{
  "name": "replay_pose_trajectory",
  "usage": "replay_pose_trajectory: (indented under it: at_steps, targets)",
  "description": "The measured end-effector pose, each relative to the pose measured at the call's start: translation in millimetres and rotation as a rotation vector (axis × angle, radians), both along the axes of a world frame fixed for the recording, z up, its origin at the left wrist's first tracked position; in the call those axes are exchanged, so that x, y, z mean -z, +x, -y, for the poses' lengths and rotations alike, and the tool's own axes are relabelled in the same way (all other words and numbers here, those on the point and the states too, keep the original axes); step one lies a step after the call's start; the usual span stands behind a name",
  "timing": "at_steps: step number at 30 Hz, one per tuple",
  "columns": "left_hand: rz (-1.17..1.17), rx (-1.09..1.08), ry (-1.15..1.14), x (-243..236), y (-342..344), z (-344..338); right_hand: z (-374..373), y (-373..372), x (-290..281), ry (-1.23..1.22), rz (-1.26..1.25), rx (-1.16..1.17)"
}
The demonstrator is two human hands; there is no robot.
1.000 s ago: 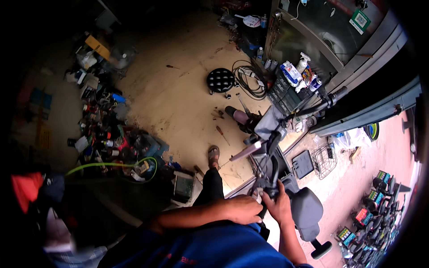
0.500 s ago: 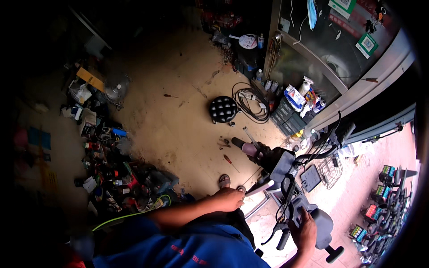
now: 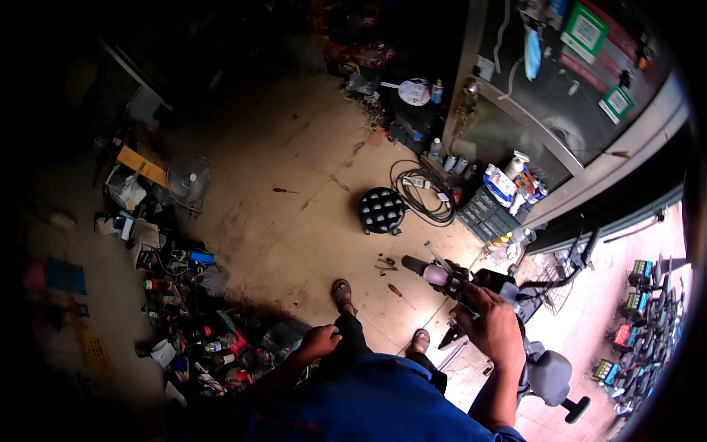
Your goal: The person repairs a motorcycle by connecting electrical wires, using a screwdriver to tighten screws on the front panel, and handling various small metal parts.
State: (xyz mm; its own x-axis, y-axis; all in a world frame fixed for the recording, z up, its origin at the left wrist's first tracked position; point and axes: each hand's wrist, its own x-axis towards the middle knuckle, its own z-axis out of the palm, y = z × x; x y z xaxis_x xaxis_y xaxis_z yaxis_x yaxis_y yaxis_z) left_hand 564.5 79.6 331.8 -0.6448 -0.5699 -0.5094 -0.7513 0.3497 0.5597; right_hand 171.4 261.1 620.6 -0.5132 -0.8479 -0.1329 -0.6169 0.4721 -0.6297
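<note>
My right hand [image 3: 495, 325] reaches over a small dark electric bike [image 3: 541, 361] on my right. Its thumb and fingers are apart, with nothing visible between them; contact with the bike I cannot tell. The hand and forearm hide much of the bike's middle. Beside my left leg, my left hand [image 3: 320, 342] hangs with curled fingers and no visible object in it. The bike's grey seat [image 3: 551, 374] shows beyond my right forearm. A purplish cylindrical part [image 3: 437, 275] sticks out past my right fingertips.
A screwdriver [image 3: 395, 290] lies on the floor ahead, near a black tufted stool [image 3: 381, 210] and a coiled black hose [image 3: 427, 193]. Loose tools and parts [image 3: 210, 346] are heaped at left. Bottles stand on a dark crate [image 3: 482, 215] by the door. Several bikes [image 3: 641, 346] are parked outside.
My left hand has drawn back leftward from the bike to beside my leg. My right hand has lifted off the handlebar area and moved farther forward. My feet now stand farther apart.
</note>
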Motion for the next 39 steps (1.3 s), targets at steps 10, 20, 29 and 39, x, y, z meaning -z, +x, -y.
replay_pose_trajectory:
  at_steps: [10, 20, 29, 39]
  targets:
    - [-0.176, -0.105, -0.185, -22, 74, 266, 328, 62, 29, 0.054, -0.035, -0.286]
    - [-0.263, 0.005, -0.214, -7, -21, 533, 598, -17, 181, 0.066, -0.171, -0.198]
    - [0.001, -0.084, -0.115, 165, -13, 731, 679, 74, 553, 0.208, 0.239, -0.148]
    - [0.337, -0.058, -0.122, 469, -3, 960, 765, 73, 549, 0.185, 0.21, -0.269]
